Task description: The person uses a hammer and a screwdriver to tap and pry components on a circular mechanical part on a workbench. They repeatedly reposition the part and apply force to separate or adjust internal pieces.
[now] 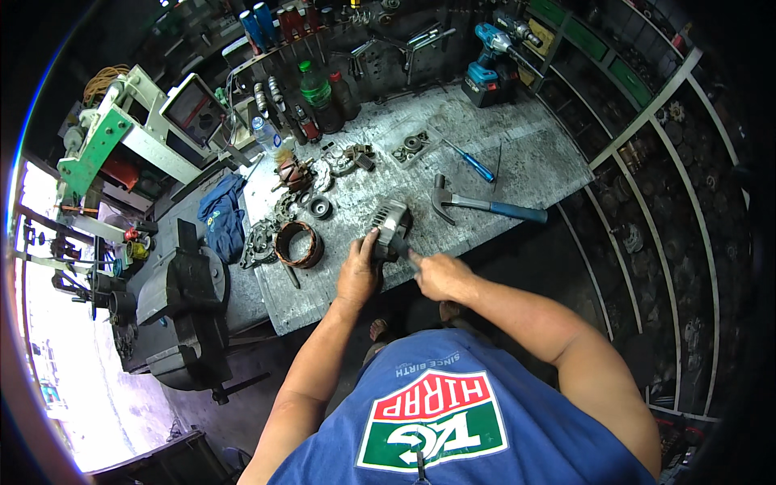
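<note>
At the table's near edge, my left hand has its fingers closed against the side of a finned, silver-grey metal housing. My right hand is wrapped round a dark, narrow tool that meets the near side of the housing; its kind is too blurred to make out. Left of the housing lie a ring-shaped stator with copper windings, a small black pulley and a rotor with copper windings. A claw hammer with a blue handle rests to the right.
Beyond the hammer lies a blue screwdriver. A cordless impact driver and a green-capped bottle stand at the back. A bench vise and a blue cloth are at left. Metal shelving rises at right.
</note>
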Motion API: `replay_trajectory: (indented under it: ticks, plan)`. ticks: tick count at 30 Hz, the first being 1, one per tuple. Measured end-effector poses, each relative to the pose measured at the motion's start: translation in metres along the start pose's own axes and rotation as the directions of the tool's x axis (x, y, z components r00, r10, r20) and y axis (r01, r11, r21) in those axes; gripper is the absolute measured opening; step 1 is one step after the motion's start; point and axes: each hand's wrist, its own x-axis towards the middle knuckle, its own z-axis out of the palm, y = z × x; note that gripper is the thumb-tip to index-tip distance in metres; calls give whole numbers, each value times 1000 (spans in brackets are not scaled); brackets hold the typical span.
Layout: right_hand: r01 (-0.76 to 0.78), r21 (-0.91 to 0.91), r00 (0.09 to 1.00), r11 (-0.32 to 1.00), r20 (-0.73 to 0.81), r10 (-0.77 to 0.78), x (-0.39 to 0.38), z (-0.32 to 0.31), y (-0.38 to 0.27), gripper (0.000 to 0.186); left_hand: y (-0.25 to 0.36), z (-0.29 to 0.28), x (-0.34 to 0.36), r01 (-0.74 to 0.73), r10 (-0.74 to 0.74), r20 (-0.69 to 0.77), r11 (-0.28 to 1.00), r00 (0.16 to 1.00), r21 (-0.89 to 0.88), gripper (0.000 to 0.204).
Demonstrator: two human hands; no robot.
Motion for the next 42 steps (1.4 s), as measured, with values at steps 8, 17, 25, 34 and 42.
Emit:
replay_trajectory:
  ticks: [8,17,25,34,42]
  plan:
    - [-10,-139,986,990,-166,-13,9,9,10,67,-5,-1,3,-36,24,-84,990,996,-134,89]
    - [-32,6,993,999,-110,32,11,-1,0,60,-8,-13,12,76,-78,0,970,997,-231,94]
    - [-3,131,995,991,-96,16,9,1,-7,68,-5,-20,9,136,-131,38,966,991,-218,94]
    - [-70,361,990,930,141,19,4,-8,-10,66,-10,-22,16,138,-136,28,987,990,-85,94]
    - [-46,652,964,756,228,-138,-1,2,32,71,-21,-17,12,315,-298,105,921,949,-228,117]
